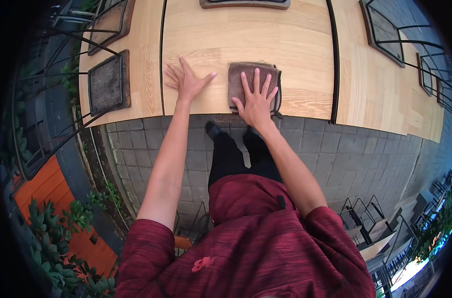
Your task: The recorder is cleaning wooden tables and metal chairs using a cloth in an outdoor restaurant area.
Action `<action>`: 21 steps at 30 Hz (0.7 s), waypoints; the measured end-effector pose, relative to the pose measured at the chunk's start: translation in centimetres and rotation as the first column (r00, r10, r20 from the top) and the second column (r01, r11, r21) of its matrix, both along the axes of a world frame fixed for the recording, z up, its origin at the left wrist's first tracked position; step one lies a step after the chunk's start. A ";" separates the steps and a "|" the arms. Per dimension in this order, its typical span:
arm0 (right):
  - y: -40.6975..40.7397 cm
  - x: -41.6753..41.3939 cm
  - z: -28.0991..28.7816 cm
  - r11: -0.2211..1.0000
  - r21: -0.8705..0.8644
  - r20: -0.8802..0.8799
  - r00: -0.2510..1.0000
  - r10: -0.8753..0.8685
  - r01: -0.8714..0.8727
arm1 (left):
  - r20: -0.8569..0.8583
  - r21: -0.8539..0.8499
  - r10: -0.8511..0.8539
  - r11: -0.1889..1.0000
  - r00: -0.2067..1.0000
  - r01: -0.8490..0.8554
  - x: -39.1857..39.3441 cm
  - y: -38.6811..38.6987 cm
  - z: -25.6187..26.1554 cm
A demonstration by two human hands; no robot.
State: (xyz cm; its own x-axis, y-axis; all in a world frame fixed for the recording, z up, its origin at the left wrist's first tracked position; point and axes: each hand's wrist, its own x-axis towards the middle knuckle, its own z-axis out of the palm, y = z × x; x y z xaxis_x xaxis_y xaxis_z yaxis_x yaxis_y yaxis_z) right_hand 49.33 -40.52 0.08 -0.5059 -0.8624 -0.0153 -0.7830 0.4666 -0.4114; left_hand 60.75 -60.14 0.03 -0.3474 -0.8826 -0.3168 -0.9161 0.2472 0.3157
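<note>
My right hand (256,100) lies flat on a folded brown cloth (235,78), fingers spread and pressing on it from above. The cloth has dark edging and rests near the front edge of a light wood tabletop (248,37). To its left, my left hand (188,82) touches the bare wood with its fingers apart and nothing in it. A gap separates the left thumb from the cloth.
Upturned stools with dark metal legs rest on the tabletops at left (106,83) and right (384,33). Another seat (244,3) sits at the far edge. Dark seams (334,67) divide the tables. Grey paving (322,156) lies below; leafy plants (54,238) stand lower left.
</note>
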 end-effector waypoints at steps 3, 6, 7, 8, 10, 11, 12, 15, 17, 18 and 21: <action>1.9 0.4 0.2 1.000 -0.003 0.074 0.997 -0.010 0.010 | -0.222 -0.177 -0.071 0.984 0.973 0.031 -0.9 6.4 -0.3; 3.1 -1.2 -0.4 1.000 -0.020 0.165 0.986 0.003 0.001 | -0.248 -0.028 -0.096 0.995 0.964 0.092 -3.7 13.8 0.9; 3.0 -1.1 0.2 0.999 -0.022 0.215 0.976 0.039 -0.035 | -0.320 -0.010 -0.067 0.998 0.945 0.067 -3.1 14.3 0.2; 3.1 -1.3 0.5 0.998 -0.043 0.282 0.958 0.055 -0.045 | -0.344 0.016 -0.112 0.992 0.932 0.125 -2.6 14.3 -0.1; 3.8 -1.9 1.6 0.999 -0.028 0.362 0.931 0.054 -0.047 | -0.393 0.403 0.067 0.909 0.917 0.107 -2.8 13.6 1.6; 4.2 -1.7 2.2 0.992 -0.122 0.424 0.905 0.037 0.017 | -0.511 0.474 0.175 0.874 0.841 0.106 -2.3 13.9 2.2; 4.7 -1.4 2.5 0.973 -0.215 0.488 0.872 0.035 0.082 | -0.609 0.534 0.283 0.837 0.741 0.120 -1.4 14.2 2.7; 7.3 -0.4 4.4 0.927 -0.032 0.823 0.537 -0.188 0.374 | -0.663 0.644 0.406 0.738 0.629 0.202 0.2 14.5 8.8; 7.8 2.0 6.6 0.880 0.167 0.986 -0.078 -0.148 0.445 | -0.668 0.656 0.437 0.728 0.602 0.199 3.3 14.2 10.5; 8.1 3.0 7.2 0.885 0.289 0.910 -0.391 -0.137 0.364 | -0.650 0.703 0.518 0.687 0.556 0.182 4.9 14.0 11.2; 7.2 6.5 7.8 0.858 0.423 0.803 -0.559 -0.206 0.292 | -0.595 0.768 0.628 0.628 0.502 0.125 9.5 12.5 12.1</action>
State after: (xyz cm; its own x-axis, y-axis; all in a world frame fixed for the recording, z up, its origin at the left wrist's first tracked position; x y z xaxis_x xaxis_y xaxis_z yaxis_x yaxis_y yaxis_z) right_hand 55.79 -33.33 7.91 0.0432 -0.6430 -0.7647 0.8929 0.3681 -0.2591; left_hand 70.24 -47.68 12.17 -0.5560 -0.6264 -0.5463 -0.1588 -0.5650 0.8096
